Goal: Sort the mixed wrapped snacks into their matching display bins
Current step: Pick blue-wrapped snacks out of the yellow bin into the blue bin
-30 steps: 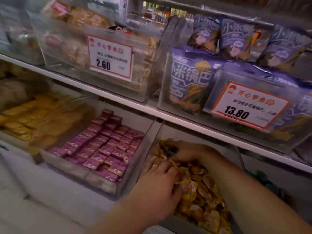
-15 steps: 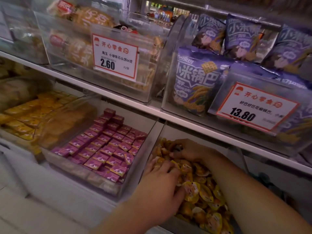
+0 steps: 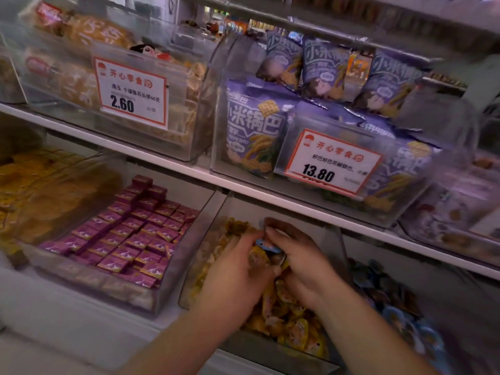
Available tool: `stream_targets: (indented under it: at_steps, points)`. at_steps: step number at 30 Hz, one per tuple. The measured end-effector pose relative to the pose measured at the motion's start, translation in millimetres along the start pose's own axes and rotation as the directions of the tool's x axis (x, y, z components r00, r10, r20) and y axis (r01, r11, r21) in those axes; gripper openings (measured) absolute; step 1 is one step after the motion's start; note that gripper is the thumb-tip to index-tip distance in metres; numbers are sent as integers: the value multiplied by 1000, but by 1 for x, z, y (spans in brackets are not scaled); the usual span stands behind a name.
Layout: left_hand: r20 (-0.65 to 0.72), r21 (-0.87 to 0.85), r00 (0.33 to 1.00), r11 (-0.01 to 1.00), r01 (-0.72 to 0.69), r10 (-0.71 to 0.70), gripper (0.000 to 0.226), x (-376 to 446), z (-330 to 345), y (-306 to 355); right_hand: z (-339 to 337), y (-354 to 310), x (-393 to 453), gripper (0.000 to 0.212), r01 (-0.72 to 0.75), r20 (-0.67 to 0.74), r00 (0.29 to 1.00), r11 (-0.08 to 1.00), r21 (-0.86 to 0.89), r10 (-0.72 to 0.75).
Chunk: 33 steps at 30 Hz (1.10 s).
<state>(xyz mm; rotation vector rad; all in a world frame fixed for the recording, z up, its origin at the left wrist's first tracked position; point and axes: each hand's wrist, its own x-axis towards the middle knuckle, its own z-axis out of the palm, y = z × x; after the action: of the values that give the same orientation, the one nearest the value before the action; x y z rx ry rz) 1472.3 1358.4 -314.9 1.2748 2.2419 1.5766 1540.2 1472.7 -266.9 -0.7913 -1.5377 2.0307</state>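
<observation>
A clear bin on the lower shelf holds several small yellow wrapped snacks. Both my hands are inside it. My right hand has its fingers curled over a small blue wrapped snack that lies among the yellow ones. My left hand is curled beside it, its fingertips on the same packets; what it holds is hidden. To the right, another bin holds blue wrapped snacks.
A bin of purple boxed snacks stands to the left, with yellow packets further left. The white upper shelf edge overhangs the bins and carries clear bins with purple bags and price tags.
My right hand has drawn back from the rear of the bin toward my left hand. A blue wrapped snack now shows between them. The camera has shifted to the right.
</observation>
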Motion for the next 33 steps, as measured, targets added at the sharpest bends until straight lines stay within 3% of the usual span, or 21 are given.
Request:
stream_targets:
  at_steps: [7, 10, 15, 18, 21, 23, 25, 27, 30, 33]
  points:
    - [2, 182, 1000, 983, -10, 10, 42, 1, -3, -6, -25, 17, -15, 25, 113, -153, 980, 990, -81, -125]
    - [-33, 288, 996, 955, -72, 85, 28, 3, -2, -1, -28, 23, -12, 24, 156, -203, 965, 985, -75, -168]
    - [23, 421, 975, 882, -212, 223, 39, -1, 13, 8, -29, 20, -7, 25, 79, -234, 971, 983, 167, -39]
    - [21, 395, 972, 891, -222, 233, 28, 1, 16, 6, -28, 21, -9, 26, 66, -206, 978, 978, 196, -25]
    - [-1, 333, 967, 912, -239, 254, 15, 5, 11, 5, -31, 16, -11, 28, 138, -222, 968, 986, 96, -114]
    - [-6, 292, 971, 929, -228, 240, 12, 7, 5, 4, -38, 15, -11, 31, 240, -224, 936, 959, -151, -270]
    - [-22, 223, 980, 956, -188, 198, 12, 8, -2, 2, -43, 12, -11, 32, 351, -170, 871, 828, -437, -460]
    - [-47, 177, 990, 976, -125, 135, 14, 9, -11, -2, -48, 8, -10, 34, 392, -125, 824, 716, -578, -552]
    - [-103, 134, 992, 989, -63, 78, 13, 9, -18, -2, -51, 1, -12, 39, 371, -116, 862, 771, -517, -493]
    - [-131, 45, 990, 998, -42, 48, 12, 7, -13, 8, -47, 4, -19, 26, 224, -147, 950, 929, -296, -276]
